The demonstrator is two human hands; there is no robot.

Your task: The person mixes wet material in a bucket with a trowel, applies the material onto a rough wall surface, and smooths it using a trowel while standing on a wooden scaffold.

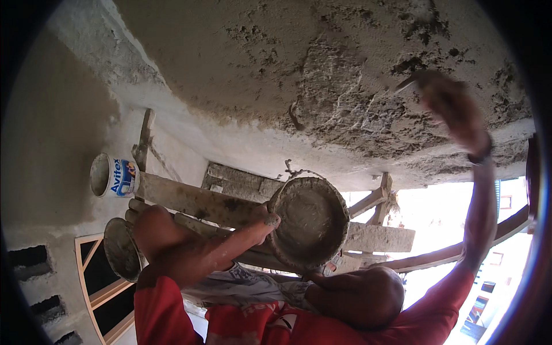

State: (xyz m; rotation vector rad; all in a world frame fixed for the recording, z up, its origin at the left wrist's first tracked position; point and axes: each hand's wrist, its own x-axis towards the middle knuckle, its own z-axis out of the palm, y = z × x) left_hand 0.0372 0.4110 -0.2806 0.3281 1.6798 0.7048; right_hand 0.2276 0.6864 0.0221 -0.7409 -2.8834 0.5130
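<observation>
My left hand [266, 223] grips the rim of a round basin [309, 224], its fingers closed over the left edge. Wet grey mortar coats the inside of the basin and lies in its bottom. Raised high at the right, my right hand [454, 109] is blurred by motion and closed round a trowel. The trowel's thin blade [407, 84] shows edge-on, close under the rough ceiling [339, 86]. Near it the ceiling has dark pitted patches and uneven mortar, while smoother damp plaster lies further left.
Wooden scaffold planks [190, 195] run across below me, with upright timbers [382, 198] behind the basin. A white paint bucket [123, 177] and a mortar-crusted bucket [122, 250] stand at the left. A wooden window frame [95, 296] is set in the left wall. Bright daylight enters at right.
</observation>
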